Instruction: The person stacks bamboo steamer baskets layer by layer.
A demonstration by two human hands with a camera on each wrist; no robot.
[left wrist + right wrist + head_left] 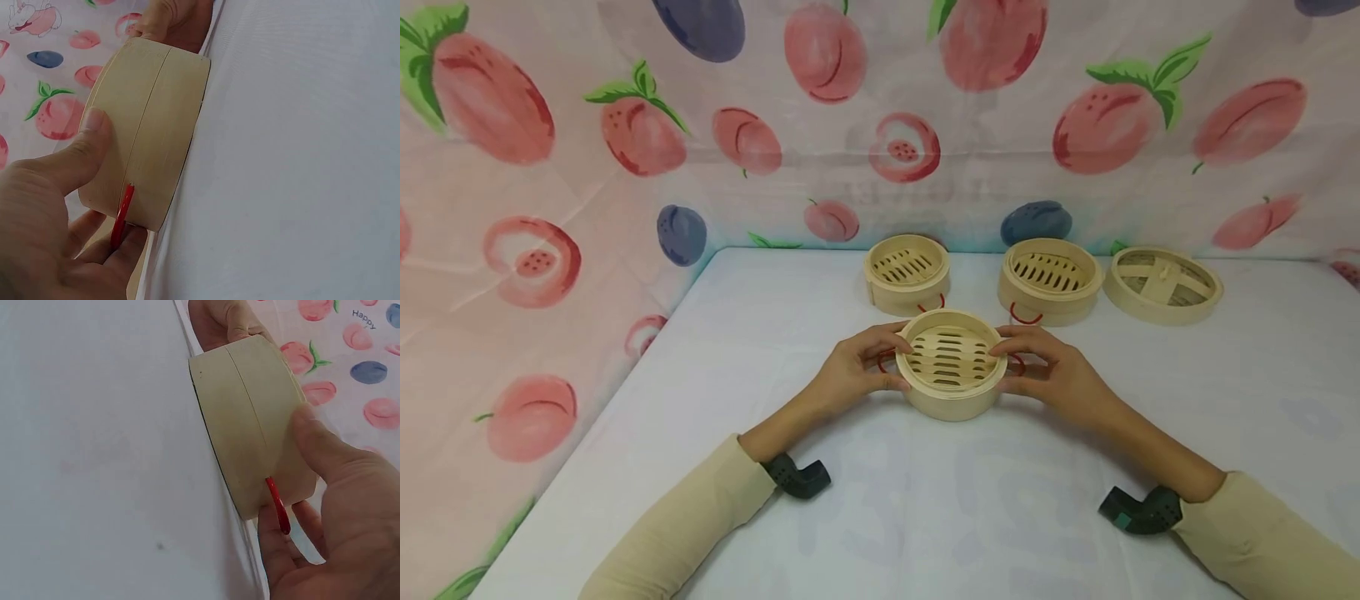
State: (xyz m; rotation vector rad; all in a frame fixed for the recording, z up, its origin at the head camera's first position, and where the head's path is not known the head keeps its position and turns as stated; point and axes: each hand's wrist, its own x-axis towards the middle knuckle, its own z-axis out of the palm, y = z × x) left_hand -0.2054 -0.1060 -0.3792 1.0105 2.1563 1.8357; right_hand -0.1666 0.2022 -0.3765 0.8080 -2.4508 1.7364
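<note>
A round bamboo steamer basket [951,406] with a slatted floor stands upright on the white cloth in the middle of the head view. Its left side is gripped by my left hand [859,367], thumb on the near wall and a finger over the rim. My right hand [1060,375] holds the opposite side in much the same way. In the left wrist view a red loop handle [122,215] hangs from the wall beside the fingers. Another red loop [279,506] shows by the fingers in the right wrist view.
Behind the held basket stand a bamboo steamer basket [910,297] and, further right, a second one [1049,310], both with red loops. A bamboo lid [1163,310] with a crossed strip lies at the back right. A fruit-patterned cloth [745,200] hangs behind and left.
</note>
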